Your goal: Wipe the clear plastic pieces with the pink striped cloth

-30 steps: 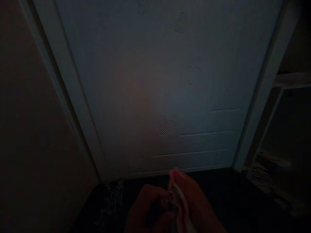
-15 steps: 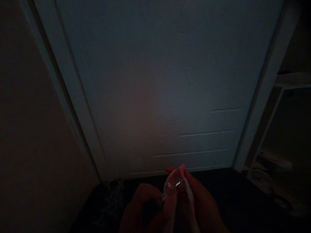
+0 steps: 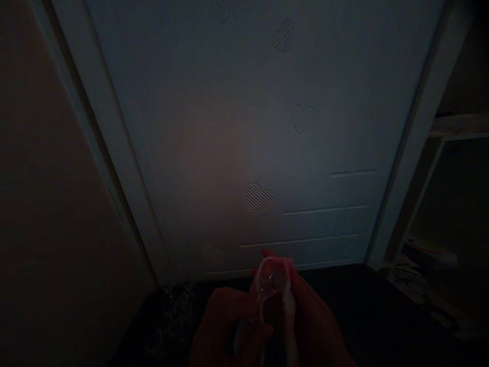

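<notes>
At the bottom centre, in dim light, my left hand [image 3: 225,316] and my right hand [image 3: 315,311] are close together. Between them is a pinkish cloth-like piece with a pale edge [image 3: 289,300], bent over in an arch. My right hand grips its right side, with fingertips showing behind the top. The left thumb and fingers pinch its left edge. Under the arch a clear, glossy plastic-looking piece [image 3: 270,281] catches a little light. What these things are exactly is too dark to make out.
Behind my hands stands a pale door panel [image 3: 206,127] with engraved hearts and lines, set in a frame. A plain wall [image 3: 49,219] is on the left. At right, shelves hold papers or books [image 3: 431,255]. A dark surface with light squiggles [image 3: 173,316] lies below.
The pink piece has tilted and shifted slightly left, and its arch looks rounder. My left fingers have moved along its left edge. The glossy part reflects less light.
</notes>
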`<control>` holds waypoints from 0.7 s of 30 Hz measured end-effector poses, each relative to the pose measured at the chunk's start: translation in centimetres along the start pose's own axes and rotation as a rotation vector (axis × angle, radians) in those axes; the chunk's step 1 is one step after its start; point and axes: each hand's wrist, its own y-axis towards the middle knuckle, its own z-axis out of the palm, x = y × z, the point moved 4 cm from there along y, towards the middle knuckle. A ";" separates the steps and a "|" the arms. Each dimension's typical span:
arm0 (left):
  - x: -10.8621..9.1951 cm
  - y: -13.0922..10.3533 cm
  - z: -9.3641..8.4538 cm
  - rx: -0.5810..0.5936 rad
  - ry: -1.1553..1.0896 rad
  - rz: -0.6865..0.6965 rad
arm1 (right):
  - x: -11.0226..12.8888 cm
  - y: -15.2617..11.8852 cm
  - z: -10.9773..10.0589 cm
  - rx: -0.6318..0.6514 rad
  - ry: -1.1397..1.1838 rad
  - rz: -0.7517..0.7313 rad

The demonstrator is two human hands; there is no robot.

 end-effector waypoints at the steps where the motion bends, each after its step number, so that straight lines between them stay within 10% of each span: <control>1: -0.2 0.0 0.0 -0.007 0.060 0.036 | 0.0 0.0 0.1 0.009 0.009 -0.003; 21: -0.7 -0.3 0.4 0.035 0.496 0.322 | -1.4 -0.4 1.2 0.250 -0.284 -0.055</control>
